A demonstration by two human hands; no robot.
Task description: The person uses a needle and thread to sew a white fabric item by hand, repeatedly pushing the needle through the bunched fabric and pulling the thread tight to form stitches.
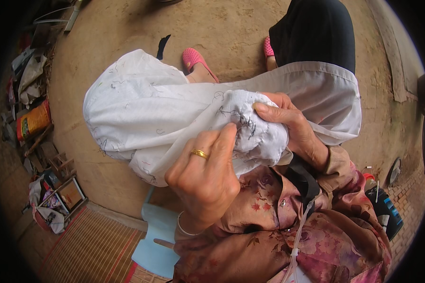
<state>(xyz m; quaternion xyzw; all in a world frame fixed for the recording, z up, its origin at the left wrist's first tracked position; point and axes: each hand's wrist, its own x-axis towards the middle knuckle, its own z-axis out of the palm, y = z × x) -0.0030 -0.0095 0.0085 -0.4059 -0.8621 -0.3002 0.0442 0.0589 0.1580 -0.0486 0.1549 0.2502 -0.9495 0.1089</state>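
A white cloth (138, 102) lies draped over my lap, with loose dark thread ends scattered on it. On top of it is a bunched, puckered piece of white fabric (265, 141) bearing a tangle of black threads (247, 122). My right hand (287, 115) grips this bunched fabric from the right, thumb on top and the fingers mostly hidden behind it. My left hand (207, 166), wearing a gold ring (199, 153), has its fingertips pinched together at the left edge of the black threads. The pinch itself is largely hidden by the fingers.
A light blue plastic chair (156, 240) stands at lower left beside a striped mat (95, 244). Piled household items and a yellow-orange bag (33, 120) line the left side. A black strip (163, 46) lies on the earthen floor. A dark container (386, 212) stands at lower right.
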